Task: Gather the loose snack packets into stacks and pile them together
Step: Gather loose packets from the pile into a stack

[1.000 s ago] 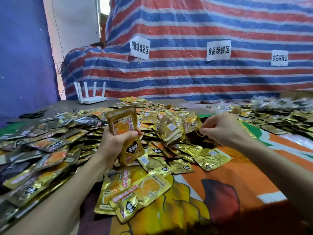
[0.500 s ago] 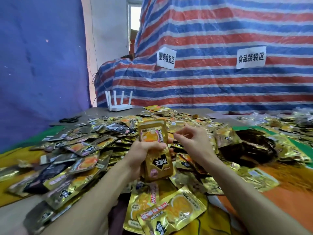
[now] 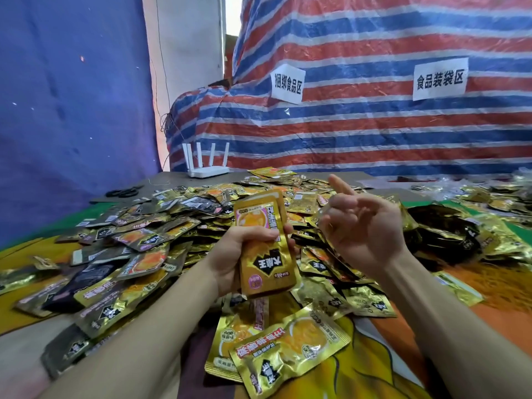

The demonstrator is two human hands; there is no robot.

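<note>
Stack of gold packets (image 3: 266,240) stands upright, clasped in left grip (image 3: 230,254), over the heap toward the desk's (image 3: 365,177) near edge. Right grip (image 3: 365,228) released, fingers loosely spread, blurred, just beside the stack. Loose packets (image 3: 149,243) cover desk centre and left side.

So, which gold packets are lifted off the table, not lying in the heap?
Only the small stack in the left hand: it stands upright above the heap, thumb across its front.
</note>
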